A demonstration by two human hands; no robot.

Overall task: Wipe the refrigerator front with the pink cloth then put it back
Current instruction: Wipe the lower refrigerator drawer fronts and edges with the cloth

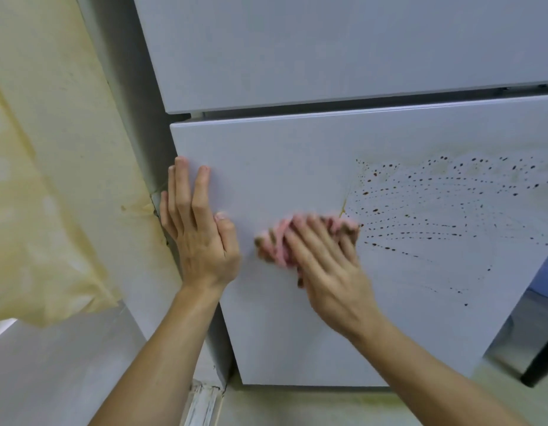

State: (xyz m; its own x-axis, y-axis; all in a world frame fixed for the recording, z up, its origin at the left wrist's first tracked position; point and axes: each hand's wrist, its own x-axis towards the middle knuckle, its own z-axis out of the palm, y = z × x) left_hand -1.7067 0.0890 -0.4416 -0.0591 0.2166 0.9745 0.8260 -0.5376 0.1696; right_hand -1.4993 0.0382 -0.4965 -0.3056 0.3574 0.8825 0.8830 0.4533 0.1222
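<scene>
Two hands are on the refrigerator's lower door (pixel 297 164): the left hand (pixel 202 235) lies flat with fingers straight near the door's left edge, and the right hand (pixel 328 265), blurred, presses one bunched pink cloth (pixel 279 244) against the panel with fingers extended. Rows of many brown droplets (pixel 435 216) spread from just beside the cloth toward the door's right edge.

A yellowed, stained wall (pixel 51 149) fills the left of the frame, its lower part grey (pixel 51 364); pale floor (pixel 328 407) runs along the bottom, a dark-edged glossy panel (pixel 530 333) at lower right
</scene>
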